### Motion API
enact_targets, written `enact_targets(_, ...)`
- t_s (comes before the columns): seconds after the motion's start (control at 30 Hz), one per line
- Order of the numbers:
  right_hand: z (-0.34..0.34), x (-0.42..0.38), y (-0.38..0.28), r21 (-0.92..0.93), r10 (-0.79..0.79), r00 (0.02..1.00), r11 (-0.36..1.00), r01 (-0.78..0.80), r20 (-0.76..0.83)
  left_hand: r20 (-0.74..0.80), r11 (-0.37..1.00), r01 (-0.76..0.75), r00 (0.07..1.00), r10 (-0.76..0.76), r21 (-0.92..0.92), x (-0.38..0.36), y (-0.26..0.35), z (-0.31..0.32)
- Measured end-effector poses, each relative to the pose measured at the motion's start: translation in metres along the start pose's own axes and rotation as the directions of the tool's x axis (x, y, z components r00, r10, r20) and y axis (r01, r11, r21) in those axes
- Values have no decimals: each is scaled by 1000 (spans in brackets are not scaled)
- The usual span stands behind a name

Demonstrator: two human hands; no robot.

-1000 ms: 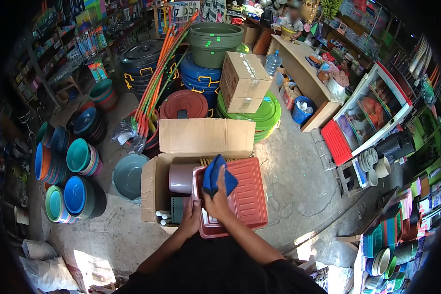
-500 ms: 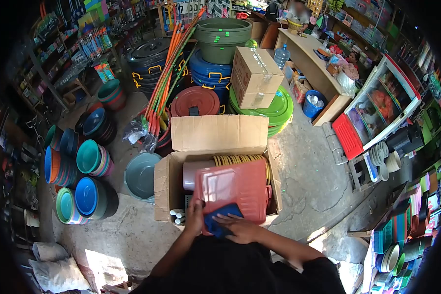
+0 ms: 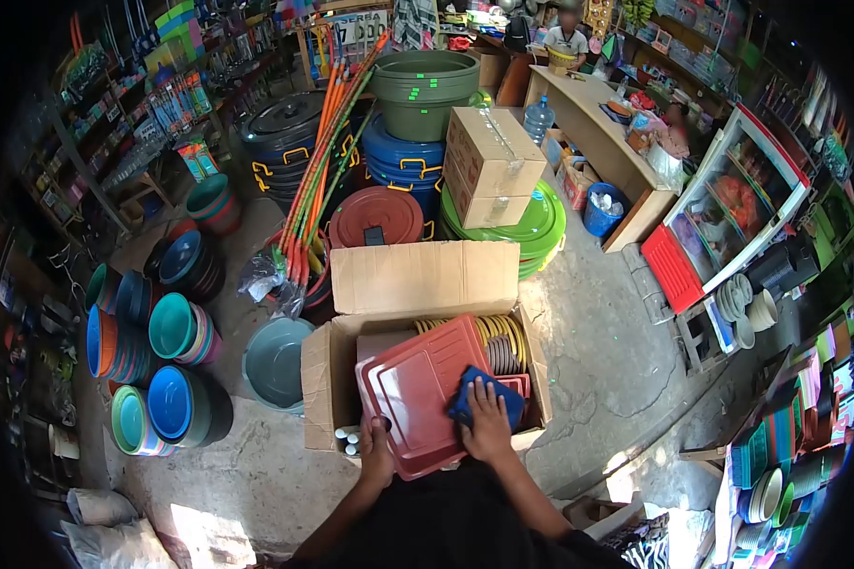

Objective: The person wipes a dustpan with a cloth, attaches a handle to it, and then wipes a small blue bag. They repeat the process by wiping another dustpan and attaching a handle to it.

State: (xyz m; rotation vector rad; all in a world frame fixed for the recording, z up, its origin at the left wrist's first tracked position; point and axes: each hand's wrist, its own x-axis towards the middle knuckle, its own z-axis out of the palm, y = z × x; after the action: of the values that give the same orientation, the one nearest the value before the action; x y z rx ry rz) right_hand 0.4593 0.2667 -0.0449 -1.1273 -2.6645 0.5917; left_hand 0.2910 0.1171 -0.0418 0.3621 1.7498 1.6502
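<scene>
A red plastic lid (image 3: 417, 379) is tilted over an open cardboard box (image 3: 425, 275). My left hand (image 3: 378, 455) grips its lower left edge, fingers partly beneath it. On the lid's right side, my right hand (image 3: 487, 417) presses a dark blue cloth (image 3: 506, 400), its fingers spread over the cloth. Inside the box, stacked yellow-rimmed round items (image 3: 503, 337) show behind the lid, and white tube ends (image 3: 348, 436) stick out at the lower left. The rest of the contents is hidden by the lid.
Stacked tubs (image 3: 185, 398) and a grey basin (image 3: 277, 360) stand left of the box. Behind it are a red-lidded bin (image 3: 377, 216), green lids (image 3: 531, 228) and a closed carton (image 3: 493, 161). A long desk (image 3: 598, 123) stands back right; a person (image 3: 567, 40) is behind it.
The red lid has turned and shifted left and down. My right hand and the cloth have moved right, to the lid's right edge. More of the yellow-rimmed items shows.
</scene>
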Motion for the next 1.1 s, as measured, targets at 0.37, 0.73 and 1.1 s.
enact_targets(0.37,-5,21,81,380,334,943,872,-310,3,132,966,-241,965,228,92,33,14,-33)
enact_targets(0.73,6,17,-35,178,-377,920,918,355,110,166,941,-329,936,312,85,15,25,1)
enact_targets(1.1,-48,-6,-54,158,-518,854,848,506,46,21,903,67,998,-65,-424,30,16,-14)
